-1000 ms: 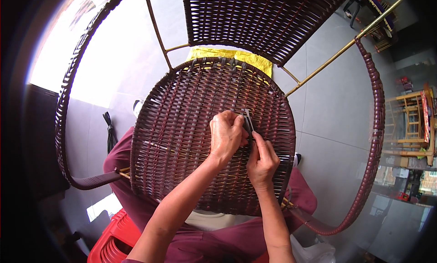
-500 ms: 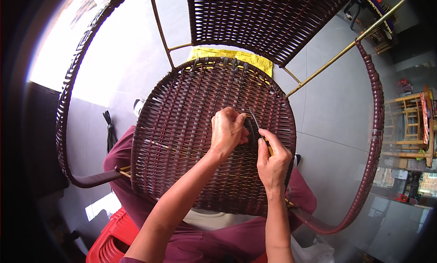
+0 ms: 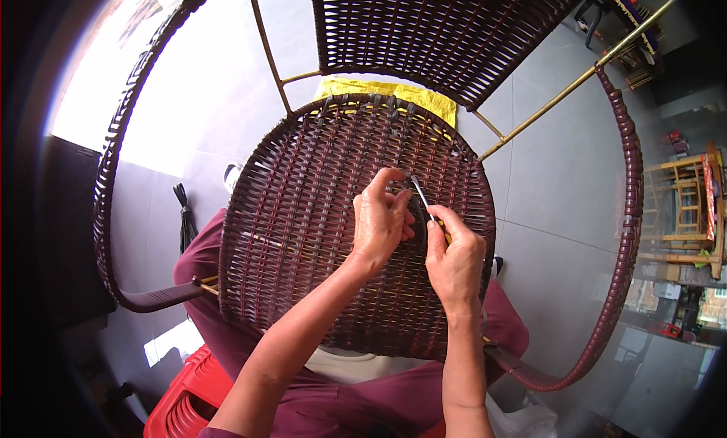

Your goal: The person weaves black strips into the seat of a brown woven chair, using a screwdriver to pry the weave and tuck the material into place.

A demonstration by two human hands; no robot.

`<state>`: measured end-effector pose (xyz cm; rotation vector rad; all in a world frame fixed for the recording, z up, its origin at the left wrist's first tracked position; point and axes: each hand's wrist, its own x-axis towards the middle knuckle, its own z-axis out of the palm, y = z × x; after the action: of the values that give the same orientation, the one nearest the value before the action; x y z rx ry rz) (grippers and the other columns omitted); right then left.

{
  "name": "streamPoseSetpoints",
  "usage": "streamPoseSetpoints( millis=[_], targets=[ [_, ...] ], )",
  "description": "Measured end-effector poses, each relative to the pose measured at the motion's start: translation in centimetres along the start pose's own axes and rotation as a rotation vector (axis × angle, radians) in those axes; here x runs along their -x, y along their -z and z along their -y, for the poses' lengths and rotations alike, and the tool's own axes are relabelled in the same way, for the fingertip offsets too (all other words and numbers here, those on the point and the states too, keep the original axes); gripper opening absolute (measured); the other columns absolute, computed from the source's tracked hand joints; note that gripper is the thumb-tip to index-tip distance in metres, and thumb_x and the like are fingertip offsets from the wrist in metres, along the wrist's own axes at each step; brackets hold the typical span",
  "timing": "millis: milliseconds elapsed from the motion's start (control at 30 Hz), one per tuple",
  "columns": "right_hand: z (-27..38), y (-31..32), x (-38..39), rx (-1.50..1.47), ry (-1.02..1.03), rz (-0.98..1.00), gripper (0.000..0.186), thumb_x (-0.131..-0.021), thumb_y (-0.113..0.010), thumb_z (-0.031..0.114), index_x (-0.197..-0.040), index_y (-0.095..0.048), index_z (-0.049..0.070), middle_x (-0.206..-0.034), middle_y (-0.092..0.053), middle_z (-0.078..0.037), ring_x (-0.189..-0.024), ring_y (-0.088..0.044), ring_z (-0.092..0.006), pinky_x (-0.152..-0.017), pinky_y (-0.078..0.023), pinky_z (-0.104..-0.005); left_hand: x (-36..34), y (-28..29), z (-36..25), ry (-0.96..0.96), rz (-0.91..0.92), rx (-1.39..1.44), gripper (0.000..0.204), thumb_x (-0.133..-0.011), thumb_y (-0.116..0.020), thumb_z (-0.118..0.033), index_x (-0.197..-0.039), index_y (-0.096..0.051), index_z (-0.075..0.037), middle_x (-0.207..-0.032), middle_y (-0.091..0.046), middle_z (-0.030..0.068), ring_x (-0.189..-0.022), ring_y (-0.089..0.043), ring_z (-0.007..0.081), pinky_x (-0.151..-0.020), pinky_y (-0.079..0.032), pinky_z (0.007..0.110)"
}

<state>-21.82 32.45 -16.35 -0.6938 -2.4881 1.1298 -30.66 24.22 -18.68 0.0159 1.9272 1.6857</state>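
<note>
A dark reddish-brown woven chair seat [image 3: 303,173] lies in front of me, over my knees. My right hand [image 3: 457,260] grips a screwdriver [image 3: 421,193] with a thin metal shaft and a handle partly yellow. Its flat tip points away from me, close to the left hand's index finger and just over the weave. Right of the seat's middle, my left hand [image 3: 379,218] is closed, index finger bent and raised. A dark strip [image 3: 418,217] curves out beside its fingers; its grasp on the strip is partly hidden.
The woven backrest [image 3: 439,36] rises beyond the seat, with bare metal rods [image 3: 545,109] at its side. Wrapped armrests [image 3: 625,203] curve round both sides. A yellow cloth [image 3: 424,98] lies behind the seat. Red plastic stools [image 3: 185,396] stand lower left; a dark strip bundle [image 3: 185,218] lies left.
My left index finger has lifted and bent away from the thumb. The screwdriver has turned slightly, its tip shifting a little left and now showing its flat face.
</note>
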Motion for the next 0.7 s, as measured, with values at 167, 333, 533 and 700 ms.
streamPoseSetpoints(
  millis=[167,333,533,700],
  targets=[
    [-0.4,-1.2,0.6,0.122,0.117,-0.052,0.023,-0.084,-0.057,0.003,-0.106,-0.061,0.001,-0.08,-0.064,-0.018,-0.067,-0.064,-0.0345,-0.059,-0.051,-0.0409,0.2,-0.2,0.0,-0.05,-0.016,-0.045,0.025,-0.089,-0.057,-0.005,-0.114,-0.054,-0.001,-0.058,-0.06,0.0073,-0.045,-0.056,0.0102,-0.038,-0.045,0.025],
    [0.4,-1.0,0.5,0.271,0.093,0.009,0.025,-0.085,-0.056,0.005,-0.11,-0.061,0.002,-0.072,-0.06,-0.015,-0.063,-0.063,-0.0332,-0.053,-0.051,-0.0406,0.2,0.0,0.1,-0.089,-0.024,-0.16,0.029,-0.089,-0.056,-0.005,-0.116,-0.055,0.003,-0.059,-0.061,0.0088,-0.046,-0.057,0.0107,-0.041,-0.046,0.026],
    [-0.4,-1.9,1.1,0.298,0.126,-0.001,0.027,-0.086,-0.055,0.005,-0.112,-0.06,0.002,-0.079,-0.059,-0.015,-0.061,-0.063,-0.0323,-0.051,-0.051,-0.039,-0.3,0.3,0.8,-0.145,-0.027,-0.244,0.029,-0.089,-0.056,-0.005,-0.117,-0.057,0.003,-0.059,-0.063,0.0114,-0.045,-0.059,0.0133,-0.044,-0.047,0.029],
    [-2.6,-3.6,2.0,0.257,0.199,-0.157,0.034,-0.085,-0.057,0.004,-0.119,-0.058,0.003,-0.077,-0.058,-0.014,-0.06,-0.062,-0.0303,-0.049,-0.05,-0.0388,0.0,0.2,0.8,-0.206,-0.022,-0.286,0.029,-0.088,-0.056,-0.004,-0.117,-0.057,0.002,-0.059,-0.062,0.0136,-0.045,-0.06,0.0154,-0.046,-0.047,0.031]
  ],
)
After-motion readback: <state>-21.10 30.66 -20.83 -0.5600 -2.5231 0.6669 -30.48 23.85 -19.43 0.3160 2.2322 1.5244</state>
